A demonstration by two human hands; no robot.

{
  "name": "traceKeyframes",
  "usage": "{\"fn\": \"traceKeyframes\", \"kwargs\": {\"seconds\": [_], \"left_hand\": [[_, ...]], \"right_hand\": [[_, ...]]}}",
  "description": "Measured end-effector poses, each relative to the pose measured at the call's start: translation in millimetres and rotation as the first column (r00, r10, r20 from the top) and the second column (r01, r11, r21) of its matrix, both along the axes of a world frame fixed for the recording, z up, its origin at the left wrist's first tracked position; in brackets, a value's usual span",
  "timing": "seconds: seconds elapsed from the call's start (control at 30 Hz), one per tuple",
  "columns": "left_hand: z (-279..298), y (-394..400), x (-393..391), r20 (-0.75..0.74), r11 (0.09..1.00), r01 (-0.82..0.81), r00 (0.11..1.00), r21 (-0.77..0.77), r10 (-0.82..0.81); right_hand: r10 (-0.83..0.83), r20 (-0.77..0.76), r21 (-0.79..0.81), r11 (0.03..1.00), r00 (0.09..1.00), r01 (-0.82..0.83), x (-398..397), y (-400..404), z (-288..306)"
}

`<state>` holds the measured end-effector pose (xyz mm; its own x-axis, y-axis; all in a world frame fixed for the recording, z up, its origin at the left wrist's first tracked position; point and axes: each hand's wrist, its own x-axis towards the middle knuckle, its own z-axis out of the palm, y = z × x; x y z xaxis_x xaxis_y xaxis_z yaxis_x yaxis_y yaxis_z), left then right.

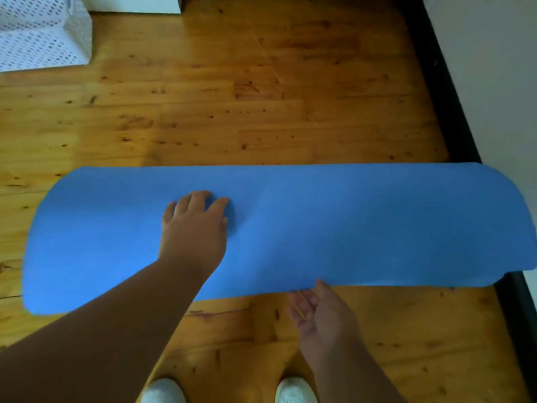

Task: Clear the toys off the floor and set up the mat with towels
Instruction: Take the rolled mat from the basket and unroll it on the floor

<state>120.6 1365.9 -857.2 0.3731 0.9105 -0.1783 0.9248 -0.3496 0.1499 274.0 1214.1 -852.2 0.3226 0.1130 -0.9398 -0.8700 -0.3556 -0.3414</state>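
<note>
- Seen from the head cam, looking down: a blue mat (319, 228) lies across a wooden floor (203, 117), rolled into a wide tube w/ the near edge loose.
- Left hand (194, 228) rests flat on top of the roll, fingers straight and spread; prob. steadying it or pushing it away to unroll.
- Right hand (316, 309) sits palm-up at the mat's near edge, fingers relaxed, thumb tip touching the edge; likely lifting or pinning the loose flap. A thin yellowish band lies across its fingers; can't tell what it is.
- Hands are apart, neither clamped on anything.
- Room to move: bare floor lies beyond the roll, so it can unroll fwd. Mat's right end sits near a dark skirting strip (436, 82) and white wall (488, 68).
- White perforated basket (43, 33) stands far left, well apart from the mat.
- White shoes (293, 391) show at bottom edge.
- No towels or toys in view.
</note>
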Motion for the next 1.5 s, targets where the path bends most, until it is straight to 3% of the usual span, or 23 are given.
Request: {"fn": "traceKeyframes", "kwargs": {"seconds": [0.17,0.23,0.3,0.33,0.37,0.43,0.5,0.53,0.57,0.6,0.67,0.8,0.93,1.1,1.17,1.27,1.33,1.4,1.5], "left_hand": [[20.4,0.5,1.6,0.197,0.966,0.110,0.968,0.232,-0.157],[19.5,-1.6,-4.3,0.202,0.921,0.195,0.941,0.337,-0.273],[11.6,-3.1,-14.6,0.137,0.907,0.279,0.932,0.315,-0.334],[4.9,-4.5,-22.1,0.087,0.922,0.310,0.937,0.232,-0.337],[-2.9,-7.6,-30.4,0.032,0.943,0.312,0.948,0.119,-0.318],[-19.0,-12.9,-46.1,-0.082,0.969,0.233,0.968,-0.082,-0.239],[-29.5,-18.3,-55.8,-0.174,0.977,0.145,0.970,-0.155,-0.172],[-31.8,-21.8,-57.7,-0.190,0.980,0.113,0.971,-0.161,-0.143],[-32.1,-24.2,-57.4,-0.203,0.983,0.090,0.972,-0.159,-0.122],[-32.3,-25.9,-55.8,-0.222,0.985,0.078,0.969,-0.152,-0.111],[-32.1,-31.0,-53.0,-0.257,0.991,0.058,0.962,-0.122,-0.088],[-22.7,-51.2,-63.2,-0.314,0.996,-0.001,0.949,-0.088,-0.026],[-13.1,-93.1,-81.7,-0.296,0.984,0.047,0.950,-0.172,-0.097],[-9.7,-134.7,-86.4,-0.353,0.961,-0.020,0.932,-0.275,-0.082],[-3.1,-152.0,-87.0,-0.400,0.965,-0.038,0.914,-0.259,-0.071],[3.5,-193.6,-96.2,-0.432,0.977,0.038,0.893,-0.210,-0.128],[4.7,-221.8,-102.7,-0.416,0.964,0.083,0.890,-0.251,-0.185],[2.6,-245.3,-110.5,-0.374,0.961,-0.008,0.922,-0.275,-0.099],[5.0,-310.6,-115.5,-0.447,0.947,-0.122,0.894,-0.298,-0.025]], "right_hand": [[0.107,0.271,0.164,0.974,0.957,-0.155,17.7,73.6,34.5],[0.171,0.390,0.205,0.942,0.905,-0.266,30.3,112.3,43.1],[0.280,0.524,0.181,0.886,0.804,-0.426,41.7,146.6,46.8],[0.383,0.606,0.096,0.835,0.698,-0.541,44.2,158.5,43.2],[0.522,0.679,-0.051,0.735,0.517,-0.676,46.3,164.7,35.7],[0.774,0.632,-0.397,0.371,0.043,-0.839,48.8,159.9,18.9],[0.847,0.355,-0.609,-0.112,-0.396,-0.785,52.2,137.9,-0.5],[0.787,0.243,-0.674,-0.284,-0.567,-0.682,53.2,124.7,-6.0],[0.697,0.175,-0.738,-0.375,-0.696,-0.561,52.6,112.5,-11.4],[0.625,0.134,-0.795,-0.396,-0.769,-0.460,50.8,102.2,-15.3],[0.550,0.105,-0.876,-0.342,-0.829,-0.339,42.9,87.9,-18.1],[0.510,0.183,-0.901,-0.256,-0.840,-0.351,22.7,61.2,-16.6],[0.512,0.167,-0.845,-0.367,-0.843,-0.390,8.0,15.7,-14.3],[0.600,0.144,-0.804,-0.394,-0.787,-0.447,-11.2,-42.9,-4.8],[0.598,0.193,-0.821,-0.336,-0.778,-0.462,-12.6,-72.3,-3.9],[0.550,0.222,-0.788,-0.385,-0.805,-0.480,-30.8,-128.9,-10.0],[0.530,0.238,-0.801,-0.367,-0.814,-0.473,-46.2,-158.8,-8.3],[0.523,0.243,-0.819,-0.340,-0.817,-0.462,-58.8,-177.8,-5.3],[0.506,0.239,-0.823,-0.347,-0.829,-0.449,-73.4,-226.8,-2.0]]}}
